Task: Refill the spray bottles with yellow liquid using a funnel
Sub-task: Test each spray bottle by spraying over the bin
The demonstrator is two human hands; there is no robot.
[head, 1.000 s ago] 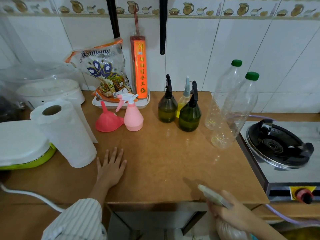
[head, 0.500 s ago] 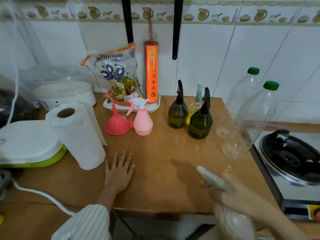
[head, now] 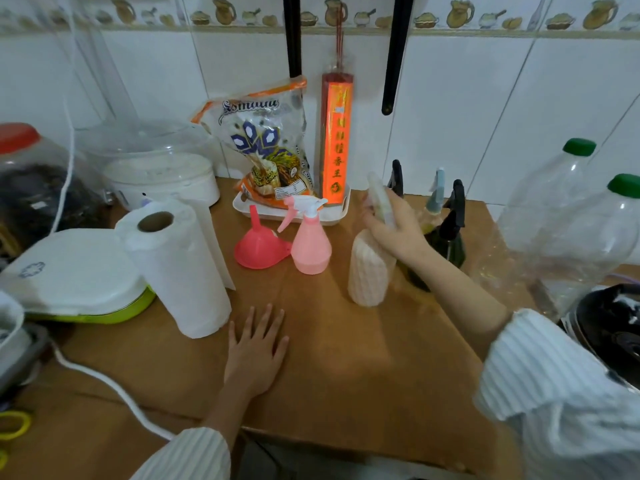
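My right hand (head: 394, 226) grips the neck of a pale, ribbed spray bottle (head: 369, 275), which stands on or just above the wooden counter (head: 346, 358) right of a pink spray bottle (head: 310, 242). A pink funnel (head: 258, 245) lies tipped against the pink bottle's left side. Behind my right hand are dark green spray bottles (head: 453, 230), partly hidden, and a yellowish one (head: 434, 202). Two large clear plastic bottles (head: 561, 230) with green caps lean at the right. My left hand (head: 258, 344) rests flat on the counter, fingers spread.
A paper towel roll (head: 180, 268) stands left of my left hand. A white tray (head: 287, 211) at the wall carries a snack bag and an orange incense pack. A white-lidded green container (head: 72, 275) and a rice cooker sit left; a gas stove (head: 613, 327) sits right.
My right hand has risen from below the counter's front edge and carried the pale spray bottle forward to beside the pink bottle. The left hand has stayed flat.
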